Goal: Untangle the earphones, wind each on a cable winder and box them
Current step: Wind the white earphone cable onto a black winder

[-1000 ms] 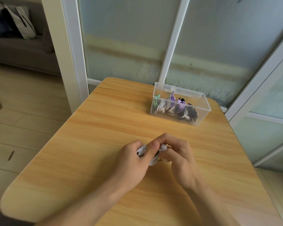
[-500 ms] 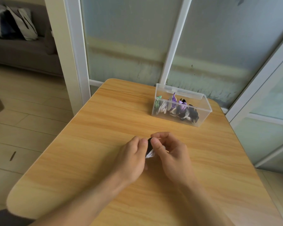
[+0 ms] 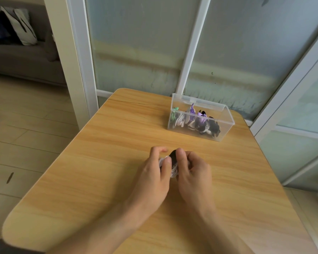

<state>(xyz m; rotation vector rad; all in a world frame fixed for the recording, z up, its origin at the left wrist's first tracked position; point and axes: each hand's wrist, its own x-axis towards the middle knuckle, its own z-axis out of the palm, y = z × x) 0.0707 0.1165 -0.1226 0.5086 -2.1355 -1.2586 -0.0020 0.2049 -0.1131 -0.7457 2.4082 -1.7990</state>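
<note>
The left hand [image 3: 155, 173] and the right hand [image 3: 193, 168] are being held together over the middle of the light wooden table [image 3: 99, 180], and between them a small black cable winder [image 3: 173, 156] wrapped in white earphone cord [image 3: 173, 172] is being gripped by the curled fingers and thumbs of both. Well apart from the hands, toward the table's far right corner, a clear rectangular plastic box [image 3: 224, 133] is being left open-topped, with green, purple and black wound earphones [image 3: 196, 122] lying inside it.
</note>
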